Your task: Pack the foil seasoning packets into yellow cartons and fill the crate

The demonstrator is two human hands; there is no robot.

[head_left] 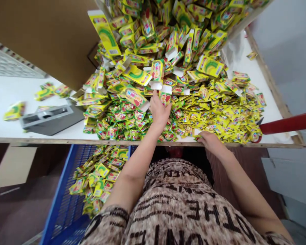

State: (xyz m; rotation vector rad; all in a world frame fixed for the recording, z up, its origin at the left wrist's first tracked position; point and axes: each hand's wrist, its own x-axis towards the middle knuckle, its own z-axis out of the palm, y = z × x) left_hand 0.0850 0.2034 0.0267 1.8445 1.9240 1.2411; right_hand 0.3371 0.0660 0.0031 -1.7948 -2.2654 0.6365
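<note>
My left hand (160, 111) reaches into the pile on the table, its finger and thumb closed around a small yellow-green carton (165, 98) with a white flap up. Just beyond its fingertip lies another open carton (156, 70). Green sachets (117, 117) are heaped to the left of this hand, and yellow sachets (219, 119) to its right. At the table's front edge my right hand (212, 143) has its fingers pinched together on something small, white and green, mostly hidden by them.
Empty-looking cartons (142, 30) spill down from above onto the white table (5, 129). A grey tape dispenser (51, 119) sits left, near a large cardboard box (48, 37). Below is a blue crate (58, 194) of filled-looking cartons. A red handle (288, 123) juts in from the right.
</note>
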